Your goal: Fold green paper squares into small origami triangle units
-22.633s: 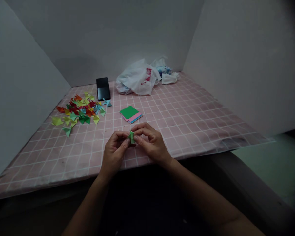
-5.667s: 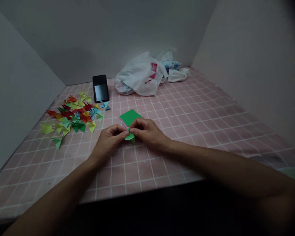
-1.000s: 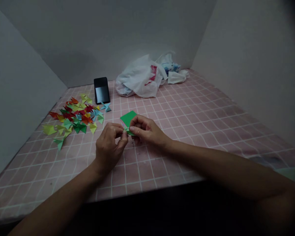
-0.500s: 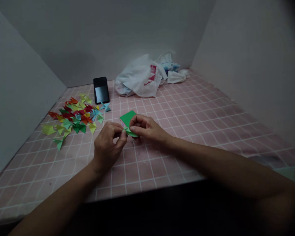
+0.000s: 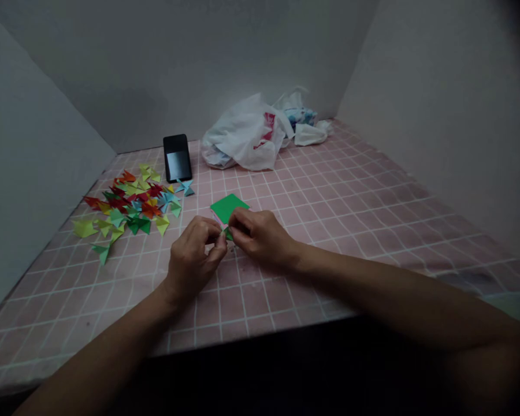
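My left hand [image 5: 193,258] and my right hand [image 5: 260,237] meet above the pink grid mat [image 5: 312,231], their fingertips pinching a small folded piece of green paper [image 5: 228,234]. Most of that piece is hidden by my fingers. Just beyond my hands lies a stack of origami paper squares [image 5: 229,208], green on top with pink showing beneath. My fingers are very close to the stack, though I cannot tell whether they touch it.
To the left lies a scattered heap of folded multicoloured paper pieces [image 5: 125,205]. A black phone [image 5: 177,158] stands behind it. A white plastic bag [image 5: 242,136] and crumpled white tissue [image 5: 309,134] sit against the back wall [image 5: 242,58].
My right hand has closed in over the green piece, covering more of it. The piece no longer sticks out below my fingers. My left hand has shifted slightly right.
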The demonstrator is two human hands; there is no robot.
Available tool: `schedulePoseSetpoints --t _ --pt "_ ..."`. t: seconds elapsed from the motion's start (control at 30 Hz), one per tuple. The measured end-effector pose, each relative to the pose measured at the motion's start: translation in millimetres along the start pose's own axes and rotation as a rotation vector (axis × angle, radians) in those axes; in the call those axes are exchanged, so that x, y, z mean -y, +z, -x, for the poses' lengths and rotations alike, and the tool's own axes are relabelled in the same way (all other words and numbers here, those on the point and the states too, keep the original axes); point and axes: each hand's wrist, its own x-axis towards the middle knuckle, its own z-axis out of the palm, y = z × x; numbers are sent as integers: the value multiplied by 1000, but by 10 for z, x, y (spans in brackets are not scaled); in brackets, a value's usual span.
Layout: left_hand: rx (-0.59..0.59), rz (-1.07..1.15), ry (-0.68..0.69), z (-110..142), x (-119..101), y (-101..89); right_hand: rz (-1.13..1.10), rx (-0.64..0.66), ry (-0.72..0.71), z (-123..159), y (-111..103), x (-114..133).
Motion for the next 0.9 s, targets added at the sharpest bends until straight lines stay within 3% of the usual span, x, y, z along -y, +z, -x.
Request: schedulePoseSetpoints --t 0.13,0.33,0.43,0.6,0.8,0.9 --pt "-9 43 -82 -7 -4 0 -20 -29 5 8 5 10" --pt "-124 380 -570 -36 85 19 -184 -207 -88 -19 -38 32" --pt "-151 554 -729 -56 96 29 -204 -190 -24 -8 -5 23" --pt "-149 648 -795 -48 59 45 -315 -87 123 30 93 -7" --pt "-112 610 -752 -41 6 39 -189 -102 -65 22 98 -32" --pt "-113 614 -731 -41 -16 47 -97 -127 -73 12 87 -36"
